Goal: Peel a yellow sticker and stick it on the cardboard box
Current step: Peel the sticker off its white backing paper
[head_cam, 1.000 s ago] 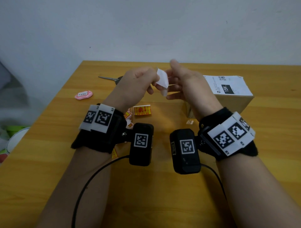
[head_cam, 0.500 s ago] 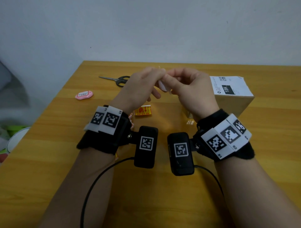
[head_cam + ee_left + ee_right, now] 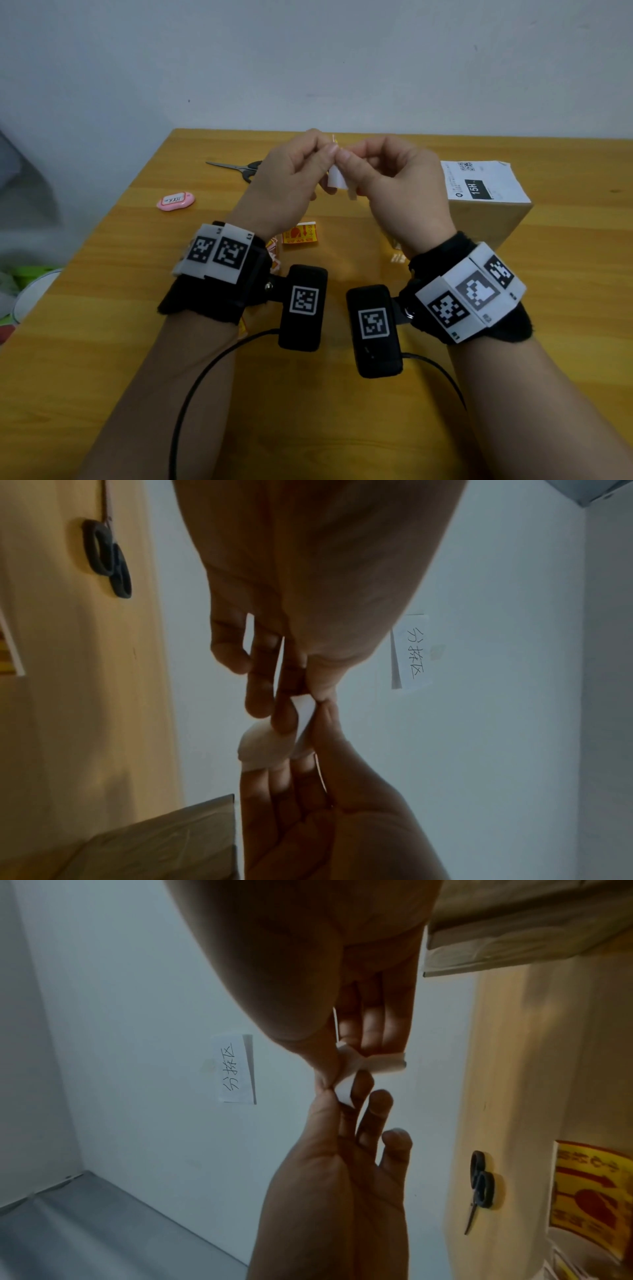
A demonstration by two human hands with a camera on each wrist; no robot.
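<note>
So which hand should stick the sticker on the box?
Probably the right hand: it sits right beside the cardboard box, while the left hand is farther off. Both pinch the sticker.

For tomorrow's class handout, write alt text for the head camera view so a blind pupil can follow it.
Two hands, the left hand and the right hand, pinch a small white-backed sticker between their fingertips above a wooden table. A cardboard box sits to the right, scissors behind.
</note>
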